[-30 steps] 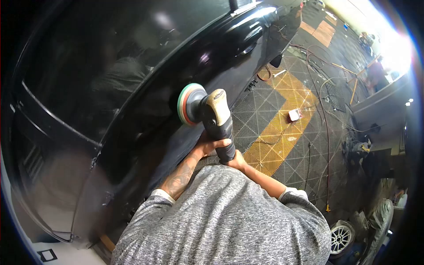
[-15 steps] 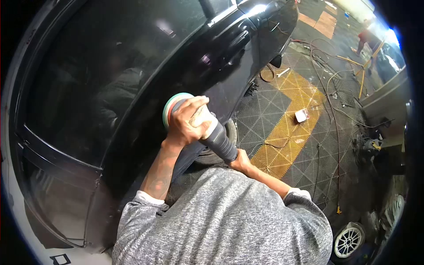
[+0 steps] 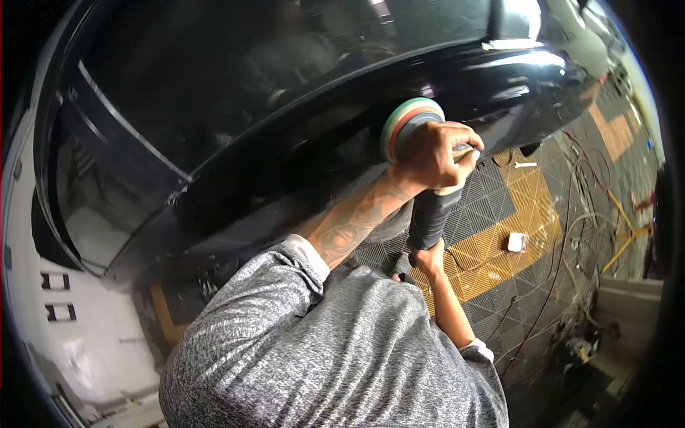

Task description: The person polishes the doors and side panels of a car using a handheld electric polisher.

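- Far left: a white painted surface marked with 2 black rectangular outlines
- Upper left: a large dark glass car window with hazy reflections
- Below it, curving up to the right: a glossy black car side panel, streaked with light further right
- Centre: a black handheld power tool with a cream-coloured part at its head; its round pad, banded green and orange, faces the panel, though full contact cannot be told
- Left hand: wrapped over the tool's head, fingers bent around it; light, even pressure here should lay the pad flat to the curve, not dig in its rim
- Right hand: closed around the handle's rear end, some fingers hidden; it seems best used to steady the tail and guide slow, overlapping passes, easing off near the window's edge
- Right: ribbed grey and yellow floor tiles bearing a small white-topped box
- Far right: a thin dark red hose and a yellow-legged stand
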Tool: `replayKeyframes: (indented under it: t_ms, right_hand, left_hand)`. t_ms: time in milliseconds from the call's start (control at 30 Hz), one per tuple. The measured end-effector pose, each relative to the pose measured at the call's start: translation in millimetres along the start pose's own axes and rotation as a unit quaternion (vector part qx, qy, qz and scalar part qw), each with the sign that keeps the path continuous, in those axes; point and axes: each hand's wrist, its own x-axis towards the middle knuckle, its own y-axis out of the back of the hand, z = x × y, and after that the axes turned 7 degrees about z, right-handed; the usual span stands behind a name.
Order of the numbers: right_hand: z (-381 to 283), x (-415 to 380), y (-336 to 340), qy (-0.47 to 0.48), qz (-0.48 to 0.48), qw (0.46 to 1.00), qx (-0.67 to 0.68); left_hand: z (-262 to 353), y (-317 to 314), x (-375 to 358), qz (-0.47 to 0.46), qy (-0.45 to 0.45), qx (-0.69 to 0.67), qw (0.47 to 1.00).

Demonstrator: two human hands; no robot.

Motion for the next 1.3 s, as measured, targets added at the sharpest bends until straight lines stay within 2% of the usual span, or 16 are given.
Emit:
replayKeyframes:
  t_ms: [167,267,300,333,367,400,467,567,633,700,800,900,1167,1200,1267,1300]
  right_hand:
    - [105.8,-5.3,-24.6,-0.101,-0.036,0.991,0.074]
    - [94.4,-29.1,-52.6,-0.26,-0.084,0.909,0.315]
    - [85.2,-40.9,-58.4,-0.253,-0.111,0.929,0.248]
    - [73.9,-52.1,-64.9,-0.242,-0.14,0.943,0.18]
    - [51.5,-65.8,-76.8,-0.088,-0.132,0.976,-0.149]
    - [40.4,-74.0,-91.4,-0.071,-0.146,0.969,-0.187]
    - [11.7,-86.0,-115.7,-0.041,-0.177,0.959,-0.216]
    - [-18.9,-98.3,-144.8,0.109,-0.249,0.951,-0.15]
    - [-40.7,-107.3,-159.5,0.106,-0.316,0.933,-0.137]
    - [-28.8,-108.2,-169.6,0.177,-0.373,0.903,-0.118]
    - [-10.1,-99.7,-178.8,0.24,-0.431,0.867,-0.066]
    - [-34.4,-88.1,-169.3,0.221,-0.49,0.84,-0.08]
    - [-28.3,-41.9,-98.7,0.252,-0.496,0.829,-0.062]
    - [-33.7,-33.8,-83.8,0.255,-0.493,0.828,-0.077]
    - [-25.4,-14.5,-58.2,0.267,-0.472,0.835,-0.088]
    - [-19.7,-8.0,-45.7,0.265,-0.449,0.847,-0.105]
  left_hand:
    - [13.7,55.9,-38.2,0.007,0.01,-0.008,1.0]
    - [29.6,101.9,-62.5,0.019,-0.004,0.004,1.0]
    - [29.9,116.0,-75.4,0.035,-0.002,0.012,0.999]
    - [40.8,136.9,-83.7,0.045,-0.016,0.035,0.998]
    - [44.0,154.7,-95.6,0.056,0.013,0.023,0.998]
    - [47.0,172.6,-101.8,0.087,-0.033,0.046,0.995]
    - [66.2,226.0,-118.8,0.057,-0.041,0.119,0.99]
    - [72.1,290.7,-159.1,0.129,0.005,0.116,0.985]
    - [78.0,324.3,-174.9,0.172,0.007,0.07,0.983]
    - [64.4,348.4,-200.8,0.249,-0.048,0.058,0.966]
    - [61.4,384.2,-209.2,0.161,-0.17,0.108,0.966]
    - [74.2,378.1,-230.0,0.247,-0.031,0.099,0.963]
    - [59.6,307.1,-203.2,0.255,-0.031,0.108,0.96]
    - [47.5,277.2,-188.3,0.267,-0.13,0.126,0.947]
    - [41.4,241.0,-166.9,0.269,-0.151,0.104,0.946]
    - [45.5,232.1,-159.4,0.267,-0.072,0.061,0.959]
